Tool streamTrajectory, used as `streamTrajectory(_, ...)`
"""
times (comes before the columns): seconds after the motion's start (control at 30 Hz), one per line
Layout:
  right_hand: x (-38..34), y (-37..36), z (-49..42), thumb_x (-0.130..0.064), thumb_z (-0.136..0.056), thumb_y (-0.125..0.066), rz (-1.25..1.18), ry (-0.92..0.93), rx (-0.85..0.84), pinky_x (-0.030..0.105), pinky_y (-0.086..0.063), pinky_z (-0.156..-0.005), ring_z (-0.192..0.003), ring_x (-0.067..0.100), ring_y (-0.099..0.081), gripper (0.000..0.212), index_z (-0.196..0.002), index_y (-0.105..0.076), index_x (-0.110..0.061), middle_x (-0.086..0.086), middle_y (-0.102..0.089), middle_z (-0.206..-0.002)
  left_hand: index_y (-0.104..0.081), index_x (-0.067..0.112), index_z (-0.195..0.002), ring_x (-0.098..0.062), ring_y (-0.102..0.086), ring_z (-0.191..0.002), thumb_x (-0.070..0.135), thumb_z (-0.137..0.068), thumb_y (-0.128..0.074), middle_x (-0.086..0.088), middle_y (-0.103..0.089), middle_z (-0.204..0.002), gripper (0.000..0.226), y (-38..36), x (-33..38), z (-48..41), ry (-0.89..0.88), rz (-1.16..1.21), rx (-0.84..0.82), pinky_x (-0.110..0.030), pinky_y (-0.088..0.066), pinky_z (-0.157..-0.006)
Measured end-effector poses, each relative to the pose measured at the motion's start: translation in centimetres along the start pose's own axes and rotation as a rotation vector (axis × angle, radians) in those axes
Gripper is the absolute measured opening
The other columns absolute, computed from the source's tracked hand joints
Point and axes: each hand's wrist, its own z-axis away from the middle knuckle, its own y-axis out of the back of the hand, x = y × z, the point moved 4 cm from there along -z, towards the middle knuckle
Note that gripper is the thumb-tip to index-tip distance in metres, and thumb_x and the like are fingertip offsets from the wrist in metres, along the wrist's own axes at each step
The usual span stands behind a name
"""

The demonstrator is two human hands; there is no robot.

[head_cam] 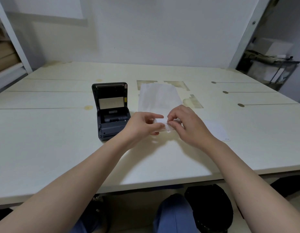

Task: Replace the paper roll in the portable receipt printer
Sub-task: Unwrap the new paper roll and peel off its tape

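Note:
The dark grey receipt printer point(112, 111) stands on the table point(45, 140) left of centre, its lid swung up and its paper bay empty. Just to its right I hold a small white paper roll point(161, 126) a little above the tabletop. My left hand point(142, 126) grips the roll from the left side. My right hand point(188, 125) pinches the loose paper end at the roll's right. My fingers hide most of the roll.
A white paper bag point(158, 98) lies flat behind my hands. A white slip of paper point(216, 130) lies to the right of my right hand. Shelving stands at both sides of the table, and a wall rises behind it.

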Motion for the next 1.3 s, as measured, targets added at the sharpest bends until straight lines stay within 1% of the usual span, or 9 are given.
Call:
streamTrajectory(0.23,0.2,0.1,0.3,-0.009,-0.093,-0.054,-0.100,-0.053,0.056,0.038,-0.050,-0.082,-0.095,0.021,-0.059,0.011,-0.089,-0.062,-0.016,0.000,-0.062,-0.102,-0.071,0.014,-0.114,-0.016,-0.069,-0.073,0.013,-0.085,-0.074,0.011,-0.067,-0.067,0.029,0.1,-0.5,-0.4,0.056,0.087,0.004,-0.031,-0.060,-0.086)
streamTrajectory(0.43,0.4,-0.1,0.3,-0.011,-0.095,-0.055,-0.249,-0.150,0.068,0.005,-0.038,-0.070,-0.084,-0.013,-0.055,0.018,-0.084,-0.059,-0.024,-0.005,-0.063,-0.108,-0.074,0.018,-0.107,-0.015,-0.072,-0.073,0.017,-0.082,-0.076,-0.002,-0.071,-0.089,0.024,0.1,-0.7,-0.6,0.103,0.141,0.002,-0.033,-0.058,-0.089)
streamTrajectory(0.6,0.4,-0.2,0.6,-0.012,-0.095,-0.054,-0.372,-0.158,0.092,0.020,-0.045,-0.083,-0.100,0.008,-0.059,0.022,-0.082,-0.058,-0.029,-0.008,-0.062,-0.114,-0.075,0.015,-0.104,-0.012,-0.074,-0.073,0.018,-0.080,-0.078,-0.008,-0.074,-0.101,0.024,0.2,-1.1,-0.9,0.168,0.200,0.008,-0.034,-0.057,-0.092)
streamTrajectory(0.77,1.0,-0.6,0.7,-0.011,-0.097,-0.050,-0.395,-0.206,0.172,0.029,-0.048,-0.086,-0.103,0.011,-0.062,0.013,-0.090,-0.061,-0.016,-0.007,-0.064,-0.112,-0.076,0.016,-0.102,-0.012,-0.075,-0.071,0.021,-0.079,-0.079,-0.002,-0.075,-0.102,0.024,0.5,-0.9,-1.2,0.190,0.170,0.029,-0.032,-0.057,-0.092)
streamTrajectory(0.9,1.9,0.2,0.2,-0.013,-0.101,-0.043,-0.624,-0.332,0.256,0.032,-0.054,-0.090,-0.104,0.021,-0.066,0.017,-0.100,-0.060,-0.011,-0.002,-0.068,-0.111,-0.074,0.013,-0.106,-0.012,-0.073,-0.067,0.017,-0.082,-0.075,-0.001,-0.072,-0.099,0.024,0.9,-0.7,-0.8,0.205,0.144,0.036,-0.016,-0.055,-0.066)
streamTrajectory(0.97,2.4,0.5,0.0,-0.017,-0.100,-0.045,-0.539,-0.394,0.263,0.025,-0.051,-0.091,-0.104,0.019,-0.064,0.016,-0.096,-0.061,-0.016,-0.010,-0.066,-0.105,-0.074,0.015,-0.108,-0.013,-0.075,-0.072,0.018,-0.083,-0.073,0.001,-0.073,-0.100,0.025,1.0,-0.5,-0.5,0.206,0.140,0.049,-0.012,-0.051,-0.063)
streamTrajectory(1.07,2.9,0.9,0.1,-0.017,-0.098,-0.046,-0.392,-0.487,0.302,0.012,-0.042,-0.074,-0.096,0.012,-0.060,0.020,-0.089,-0.065,-0.014,-0.014,-0.065,-0.093,-0.072,0.016,-0.111,-0.016,-0.076,-0.074,0.018,-0.085,-0.070,-0.001,-0.073,-0.103,0.026,1.0,-0.3,-0.4,0.185,0.140,0.121,-0.008,-0.050,-0.061)
streamTrajectory(1.17,4.2,0.1,-0.3,-0.020,-0.093,-0.048,-0.290,-0.567,0.267,0.029,-0.044,-0.074,-0.092,0.021,-0.058,0.026,-0.076,-0.066,-0.015,-0.002,-0.068,-0.089,-0.072,0.015,-0.111,-0.018,-0.076,-0.075,0.017,-0.086,-0.068,0.000,-0.072,-0.101,0.025,1.2,-0.2,-0.7,0.148,0.156,0.221,-0.020,-0.057,-0.081)
streamTrajectory(1.3,5.5,-1.6,-1.4,-0.026,-0.092,-0.046,-0.058,-0.693,0.114,0.034,-0.038,-0.083,-0.116,0.034,-0.043,0.030,-0.094,-0.074,-0.015,0.009,-0.062,-0.106,-0.072,0.015,-0.110,-0.019,-0.076,-0.076,0.015,-0.085,-0.067,0.002,-0.069,-0.095,0.025,1.3,0.0,-0.9,0.116,0.161,0.255,-0.033,-0.057,-0.092)
